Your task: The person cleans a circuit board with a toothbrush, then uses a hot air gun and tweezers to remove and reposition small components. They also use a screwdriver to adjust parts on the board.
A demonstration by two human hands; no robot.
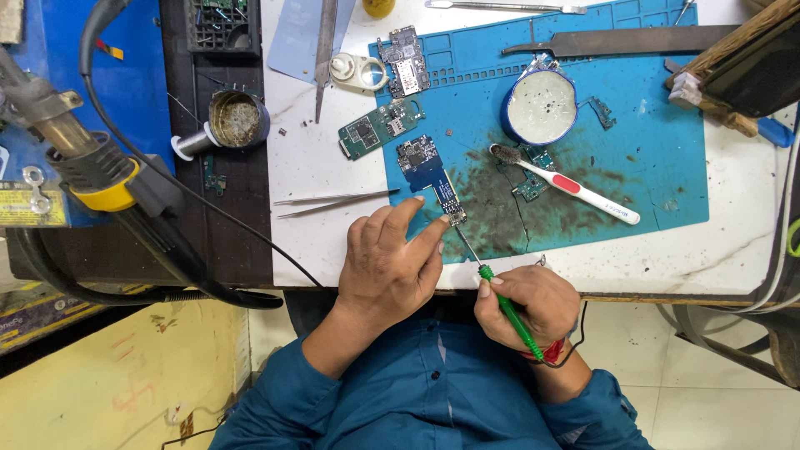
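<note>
1. White marble-look worktop (333, 167), with a large blue rubber repair mat (650, 125) laid over its right part; the mat carries dark sooty smears toward its near edge

2. Black-and-yellow hot-air handpiece (100, 175) hangs at far left over a dark side panel, its black hose curling toward the person

3. Round blue-rimmed tin of pale paste (540, 107) sits mid-mat; a white toothbrush with a red grip (575, 190) lies just in front of it, bristles to the left

4. Loose green circuit board (379, 127) lies across the mat's left edge; steel tweezers (333, 202) rest on bare worktop, near the left hand

5. Small blue-and-black circuit board (429, 171), the piece being worked, lies on the mat's near left part, its narrow tail pointing toward the person

6. Left hand (387, 267): fingers spread, index and thumb tips pressing down beside the board's tail, pinning it flat; nothing gripped

7. Right hand (529, 304): fingers closed together around a green-handled thin metal probe (500, 304), held pen-fashion, tip touching the tail end of the board

8. Judgement: the work would go best with the pinning fingers close to the tip, the right wrist braced on the table edge, and light pressure so the point does not skid across the small parts
</note>
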